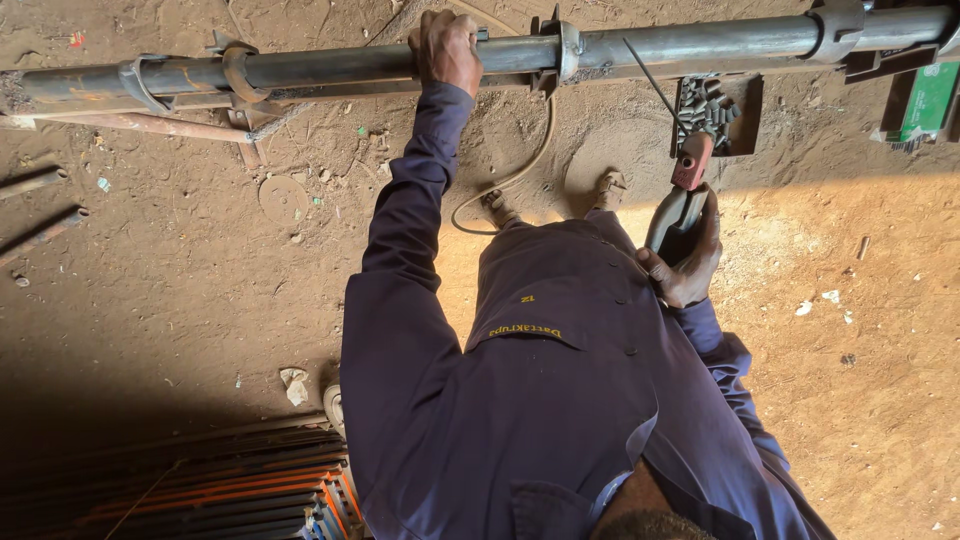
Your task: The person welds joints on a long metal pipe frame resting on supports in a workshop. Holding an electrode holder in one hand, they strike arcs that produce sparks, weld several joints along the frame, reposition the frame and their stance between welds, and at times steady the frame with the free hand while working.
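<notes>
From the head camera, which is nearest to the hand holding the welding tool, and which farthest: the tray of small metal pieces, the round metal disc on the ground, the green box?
Measured from the right hand:
1. Tray of small metal pieces, just above the hand, below the long pipe.
2. Green box, at the upper right edge.
3. Round metal disc, far on the left, on the dirt.

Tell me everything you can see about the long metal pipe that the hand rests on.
The long metal pipe is grey, dull and rusty in places. It lies level across the top of the view, above the dirt ground. Ring clamps and a collar sit on it. The left hand grips it from above. The right hand holds an electrode holder, apart from it.
</notes>
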`<state>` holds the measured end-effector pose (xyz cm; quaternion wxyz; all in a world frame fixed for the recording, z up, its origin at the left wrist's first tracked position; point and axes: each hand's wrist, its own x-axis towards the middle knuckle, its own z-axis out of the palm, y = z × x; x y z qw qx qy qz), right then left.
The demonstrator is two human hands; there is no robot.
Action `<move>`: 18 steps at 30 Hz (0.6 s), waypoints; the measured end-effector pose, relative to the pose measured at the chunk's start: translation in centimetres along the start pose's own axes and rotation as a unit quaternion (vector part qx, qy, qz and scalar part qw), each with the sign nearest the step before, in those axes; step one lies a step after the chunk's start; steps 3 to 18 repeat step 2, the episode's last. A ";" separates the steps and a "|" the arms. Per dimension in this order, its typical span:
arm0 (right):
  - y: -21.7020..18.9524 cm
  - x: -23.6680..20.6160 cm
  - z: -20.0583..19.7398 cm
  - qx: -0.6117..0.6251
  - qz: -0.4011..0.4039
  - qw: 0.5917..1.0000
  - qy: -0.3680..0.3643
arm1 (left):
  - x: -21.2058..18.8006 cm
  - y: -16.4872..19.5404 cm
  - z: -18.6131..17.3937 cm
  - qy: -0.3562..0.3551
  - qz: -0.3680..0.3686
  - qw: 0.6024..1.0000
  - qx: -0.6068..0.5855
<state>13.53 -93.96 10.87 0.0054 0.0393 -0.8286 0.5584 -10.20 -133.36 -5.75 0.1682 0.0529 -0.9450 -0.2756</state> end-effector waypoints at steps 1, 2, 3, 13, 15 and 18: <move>-0.1 0.1 0.1 -0.009 -0.002 1.000 -0.003 | 0.1 0.1 -0.2 0.004 0.000 1.000 0.004; -0.2 0.3 0.2 -0.018 -0.003 1.000 -0.005 | 0.2 0.3 -0.3 0.009 0.001 1.000 0.007; -0.2 0.3 0.2 -0.018 -0.003 1.000 -0.005 | 0.2 0.3 -0.3 0.009 0.001 1.000 0.007; -0.2 0.3 0.2 -0.018 -0.003 1.000 -0.005 | 0.2 0.3 -0.3 0.009 0.001 1.000 0.007; -0.2 0.3 0.2 -0.018 -0.003 1.000 -0.005 | 0.2 0.3 -0.3 0.009 0.001 1.000 0.007; -0.2 0.3 0.2 -0.018 -0.003 1.000 -0.005 | 0.2 0.3 -0.3 0.009 0.001 1.000 0.007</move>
